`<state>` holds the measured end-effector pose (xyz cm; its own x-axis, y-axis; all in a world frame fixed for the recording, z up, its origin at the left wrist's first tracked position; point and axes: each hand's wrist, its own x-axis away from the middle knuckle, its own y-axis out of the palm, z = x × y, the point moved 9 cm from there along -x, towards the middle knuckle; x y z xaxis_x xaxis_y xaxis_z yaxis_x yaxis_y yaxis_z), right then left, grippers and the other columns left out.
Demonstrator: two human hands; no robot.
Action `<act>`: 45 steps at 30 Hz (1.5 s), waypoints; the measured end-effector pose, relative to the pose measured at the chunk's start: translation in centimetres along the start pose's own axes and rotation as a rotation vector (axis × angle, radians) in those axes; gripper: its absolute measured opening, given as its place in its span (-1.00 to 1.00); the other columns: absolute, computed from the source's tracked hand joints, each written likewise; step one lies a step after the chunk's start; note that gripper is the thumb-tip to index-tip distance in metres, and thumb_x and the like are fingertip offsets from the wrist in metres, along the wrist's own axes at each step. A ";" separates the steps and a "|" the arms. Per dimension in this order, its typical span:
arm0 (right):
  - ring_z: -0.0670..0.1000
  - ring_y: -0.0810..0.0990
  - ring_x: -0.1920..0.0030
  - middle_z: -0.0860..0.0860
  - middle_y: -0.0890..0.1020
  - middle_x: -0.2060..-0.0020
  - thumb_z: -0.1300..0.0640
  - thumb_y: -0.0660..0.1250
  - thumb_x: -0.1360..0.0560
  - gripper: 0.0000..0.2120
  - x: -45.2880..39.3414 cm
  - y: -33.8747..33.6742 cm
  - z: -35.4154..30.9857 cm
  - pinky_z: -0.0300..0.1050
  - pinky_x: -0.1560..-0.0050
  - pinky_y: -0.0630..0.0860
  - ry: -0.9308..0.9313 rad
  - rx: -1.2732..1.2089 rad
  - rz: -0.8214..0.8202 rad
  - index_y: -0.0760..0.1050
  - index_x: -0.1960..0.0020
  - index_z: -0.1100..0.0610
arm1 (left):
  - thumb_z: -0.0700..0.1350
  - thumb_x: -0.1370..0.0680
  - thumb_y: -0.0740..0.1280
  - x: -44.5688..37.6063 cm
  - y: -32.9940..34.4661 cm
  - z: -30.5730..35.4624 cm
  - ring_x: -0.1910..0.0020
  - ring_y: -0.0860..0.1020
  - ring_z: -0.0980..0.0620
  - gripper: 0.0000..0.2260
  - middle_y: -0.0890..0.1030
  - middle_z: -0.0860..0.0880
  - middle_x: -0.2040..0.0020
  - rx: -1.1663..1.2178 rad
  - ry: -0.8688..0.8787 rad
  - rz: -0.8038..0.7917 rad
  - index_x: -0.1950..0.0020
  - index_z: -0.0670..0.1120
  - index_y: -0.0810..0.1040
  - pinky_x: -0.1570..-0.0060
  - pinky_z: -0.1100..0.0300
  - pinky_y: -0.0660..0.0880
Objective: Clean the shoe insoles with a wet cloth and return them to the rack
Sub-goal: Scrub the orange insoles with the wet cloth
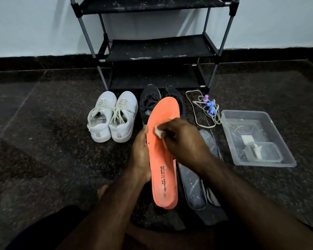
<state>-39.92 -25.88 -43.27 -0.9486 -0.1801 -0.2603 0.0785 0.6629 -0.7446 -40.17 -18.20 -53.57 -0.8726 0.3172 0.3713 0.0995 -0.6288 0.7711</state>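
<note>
On the dark speckled floor (43, 141) in front of the black shoe rack (159, 49), a pair of white sneakers (112, 116) stands at the left, heels toward me. Just beside them, my left hand (141, 152) grips the edge of an orange insole (163, 159), holding it upright over the black shoes (152, 103), while my right hand (184, 139) pinches a small white cloth (158, 131) against the insole's upper half. Grey insoles (193, 186) lie on the floor just right of the orange one. Farther right sit loose laces with purple and blue clips (209, 105), then a clear plastic tub (257, 138) holding a smaller clear container (264, 152).
</note>
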 end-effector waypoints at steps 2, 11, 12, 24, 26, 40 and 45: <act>0.05 0.61 -0.02 0.06 0.64 -0.01 0.21 0.35 -0.50 -0.77 0.0 0.1 0.2 -0.08 -0.10 0.49 0.018 0.040 0.024 0.64 -0.13 0.11 | 0.11 -0.66 0.03 0.0 -0.1 0.0 -0.10 0.68 -0.12 -0.46 0.67 -0.22 -0.16 -0.004 0.004 0.004 -0.16 -0.20 0.69 -0.12 0.05 0.60; 0.02 0.60 -0.01 0.05 0.65 0.00 0.21 0.37 -0.49 -0.76 -0.2 -0.7 0.5 -0.17 -0.10 0.48 0.022 0.026 0.114 0.64 -0.14 0.12 | 0.12 -0.61 0.09 -0.2 0.2 0.0 -0.07 0.68 -0.13 -0.50 0.67 -0.20 -0.15 0.020 0.003 -0.042 -0.15 -0.17 0.70 -0.13 -0.03 0.58; 0.02 0.60 -0.03 0.05 0.63 -0.03 0.22 0.36 -0.49 -0.74 -0.9 -1.5 1.2 -0.17 -0.11 0.48 0.062 0.033 0.160 0.63 -0.17 0.12 | 0.13 -0.61 0.10 0.0 0.3 -0.3 -0.06 0.67 -0.13 -0.52 0.68 -0.19 -0.15 0.005 -0.020 -0.043 -0.16 -0.13 0.71 -0.14 -0.04 0.55; 0.14 0.60 0.00 0.12 0.63 -0.01 0.25 0.33 -0.47 -0.78 -2.1 -2.7 0.3 -0.02 -0.05 0.53 -0.023 0.126 0.175 0.65 -0.08 0.17 | 0.14 -0.52 0.18 0.6 1.0 -0.5 -0.01 0.66 -0.14 -0.56 0.68 -0.18 -0.12 -0.063 -0.051 -0.069 -0.14 -0.08 0.70 -0.02 0.00 0.52; 0.14 0.60 -0.01 0.12 0.63 -0.01 0.28 0.32 -0.46 -0.75 -2.4 -2.0 -0.5 -0.03 -0.06 0.52 -0.058 0.178 0.122 0.65 -0.09 0.17 | 0.13 -0.50 0.20 0.6 1.0 -0.6 -0.10 0.62 -0.15 -0.56 0.66 -0.18 -0.16 -0.036 -0.052 -0.061 -0.20 -0.09 0.64 -0.09 -0.01 0.48; 0.09 0.59 0.06 0.08 0.61 0.09 0.30 0.31 -0.38 -0.71 0.4 1.3 -3.1 -0.07 -0.01 0.50 -0.185 0.095 -0.112 0.65 -0.05 0.15 | 0.16 -0.65 0.08 0.1 -0.3 0.6 -0.24 0.60 -0.15 -0.46 0.65 -0.24 -0.16 0.021 0.016 -0.007 -0.14 -0.23 0.67 -0.26 0.01 0.48; -0.03 0.61 0.04 0.01 0.66 0.05 0.30 0.37 -0.42 -0.74 1.3 1.5 -2.0 -0.13 -0.07 0.50 -0.148 0.004 -0.244 0.67 -0.06 0.10 | 0.22 -0.66 0.03 -0.2 -0.3 1.1 -0.20 0.63 -0.17 -0.40 0.62 -0.27 -0.25 -0.009 0.015 -0.017 -0.24 -0.22 0.62 -0.12 0.03 0.60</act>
<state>-41.60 -23.70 -43.47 -0.8846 -0.4381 -0.1598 -0.1453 0.5845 -0.7983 -39.45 -17.30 -53.26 -0.8814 0.3167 0.3505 0.0808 -0.6300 0.7724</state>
